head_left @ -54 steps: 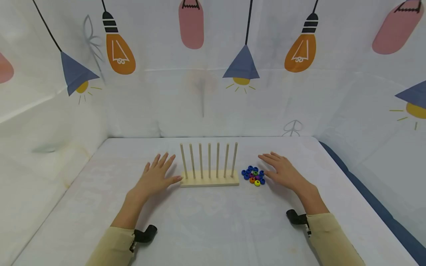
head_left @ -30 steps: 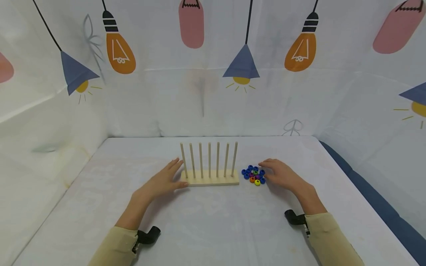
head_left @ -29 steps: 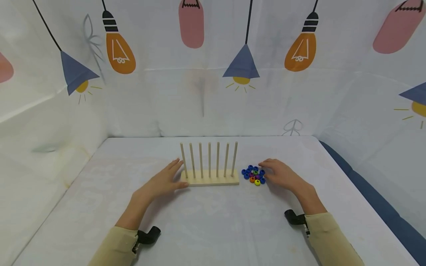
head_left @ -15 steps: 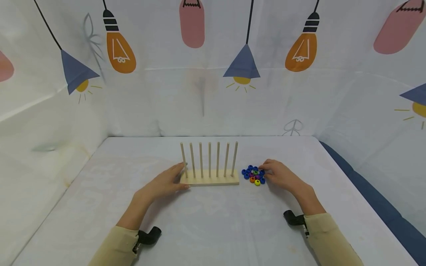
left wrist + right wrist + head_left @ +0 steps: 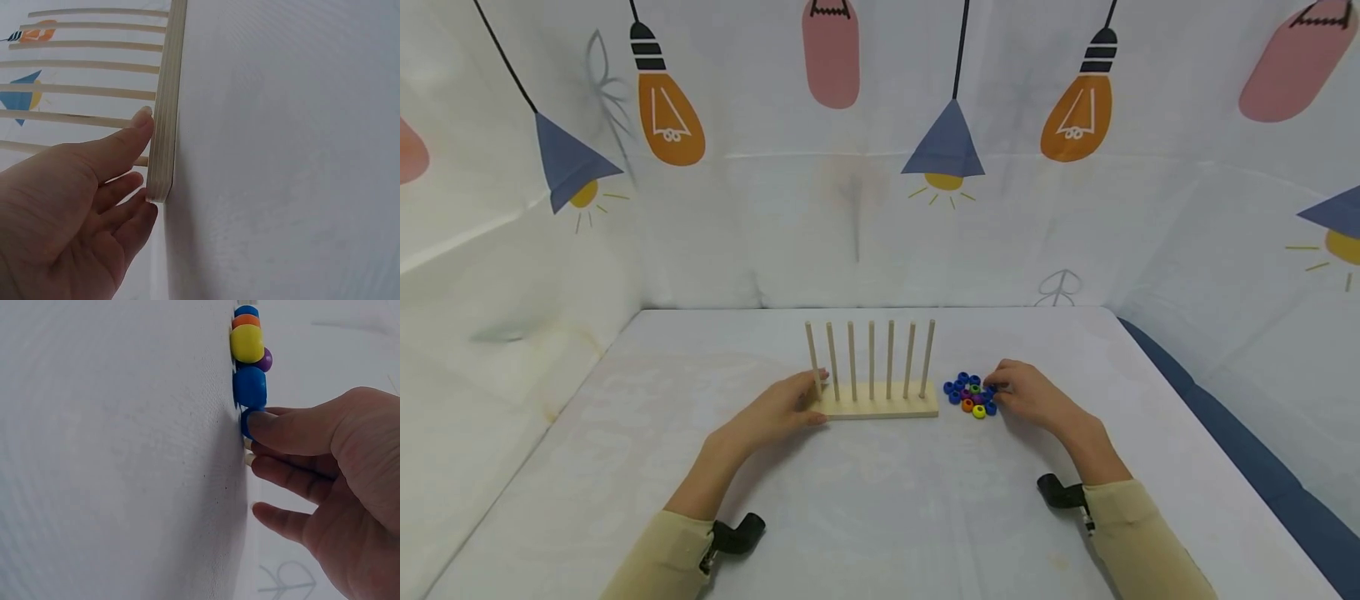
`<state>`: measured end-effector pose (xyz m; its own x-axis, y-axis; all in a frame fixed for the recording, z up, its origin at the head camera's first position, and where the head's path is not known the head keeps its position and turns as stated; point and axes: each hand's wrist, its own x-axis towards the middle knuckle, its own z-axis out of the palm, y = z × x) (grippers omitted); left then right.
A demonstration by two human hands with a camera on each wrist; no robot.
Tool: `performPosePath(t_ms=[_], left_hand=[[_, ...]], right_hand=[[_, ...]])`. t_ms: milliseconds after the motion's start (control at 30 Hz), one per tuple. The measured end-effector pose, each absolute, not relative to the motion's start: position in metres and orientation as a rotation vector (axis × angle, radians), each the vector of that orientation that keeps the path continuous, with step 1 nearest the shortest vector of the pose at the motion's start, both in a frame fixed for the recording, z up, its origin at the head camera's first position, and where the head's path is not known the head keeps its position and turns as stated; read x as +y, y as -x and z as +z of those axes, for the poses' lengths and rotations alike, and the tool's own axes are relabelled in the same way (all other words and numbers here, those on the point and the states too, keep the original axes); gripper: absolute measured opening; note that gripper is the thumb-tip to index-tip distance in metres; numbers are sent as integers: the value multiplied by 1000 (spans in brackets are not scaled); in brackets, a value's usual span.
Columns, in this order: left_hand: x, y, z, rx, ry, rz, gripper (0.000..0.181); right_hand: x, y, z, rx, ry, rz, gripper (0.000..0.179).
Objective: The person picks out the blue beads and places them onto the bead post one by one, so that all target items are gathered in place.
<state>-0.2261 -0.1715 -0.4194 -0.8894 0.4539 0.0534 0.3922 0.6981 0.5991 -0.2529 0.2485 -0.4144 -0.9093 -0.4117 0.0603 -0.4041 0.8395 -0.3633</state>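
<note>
A pale wooden peg rack (image 5: 880, 408), a flat base with several upright bare pegs, stands on the table. My left hand (image 5: 775, 412) grips its left end, thumb at the front edge and fingers behind the leftmost peg. In the left wrist view the thumb lies against the base (image 5: 164, 119) while the other fingers curl at its end. Right of the rack sits a cluster of beads, mostly blue, with an orange bead (image 5: 967, 406) and a yellow bead (image 5: 979, 412). My right hand (image 5: 1037, 396) pinches a blue bead (image 5: 245, 422) between thumb and index finger at the cluster's edge.
The white-covered table (image 5: 880, 508) runs back to a white cloth wall (image 5: 760, 225) printed with lamps and bulbs. Dark blue fabric (image 5: 1247, 450) shows past the right table edge. A black wrist camera (image 5: 741, 535) sits at the left cuff, another black camera (image 5: 1060, 492) at the right.
My left hand has moved right, its spread fingers closing around the rack's left end. My right hand's fingers have drawn together onto a blue bead. Rack and beads stay in place.
</note>
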Motion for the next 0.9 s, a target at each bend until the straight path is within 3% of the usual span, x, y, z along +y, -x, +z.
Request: performPosePath(t_ms=[333,900], left_hand=[[-171,225,-420,2831,-681,952,46],[-172,226,-423,2821,-660,957,48]], right_hand=[[247,254,-414,2995,650,-563,19],[248,253,-411,2973,590,-575,19]])
